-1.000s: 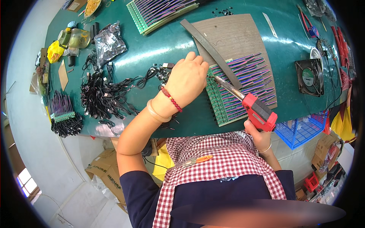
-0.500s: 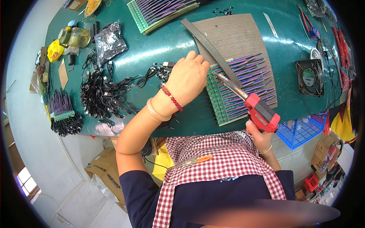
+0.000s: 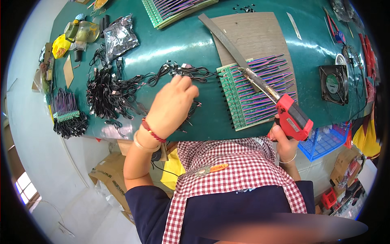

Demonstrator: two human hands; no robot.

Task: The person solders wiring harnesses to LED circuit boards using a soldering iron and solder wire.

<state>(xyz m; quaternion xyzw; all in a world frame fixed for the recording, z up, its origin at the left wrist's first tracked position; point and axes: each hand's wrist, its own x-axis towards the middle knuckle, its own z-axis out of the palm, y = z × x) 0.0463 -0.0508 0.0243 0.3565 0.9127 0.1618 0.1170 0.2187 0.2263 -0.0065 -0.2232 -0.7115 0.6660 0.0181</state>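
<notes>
My right hand [image 3: 285,142] is wrapped round the grip of a red and black soldering gun [image 3: 293,118]. Its metal barrel slants up and left, and the tip lies over the green circuit board panel [image 3: 235,99]. Rows of thin purple, pink and blue wires [image 3: 268,87] run rightward from that panel. To the left of it, my left hand [image 3: 172,103] hovers with bent, closed fingers beside a bunch of black cables [image 3: 197,73]; what its fingertips hold, if anything, is hidden. A flat metal bar [image 3: 225,40] lies slantwise over the wires, partly behind the barrel.
A brown board [image 3: 256,36] lies under the panel. Black cables [image 3: 107,93] are heaped at left, near a wired board bundle [image 3: 67,116]. Another wired panel stack [image 3: 174,12] sits at the back. A small fan [image 3: 334,84] stands right, above a blue crate [image 3: 321,142].
My left hand has moved left and nearer to me, away from the panel's top corner. A black cable now shows at that corner. The soldering gun has shifted slightly right.
</notes>
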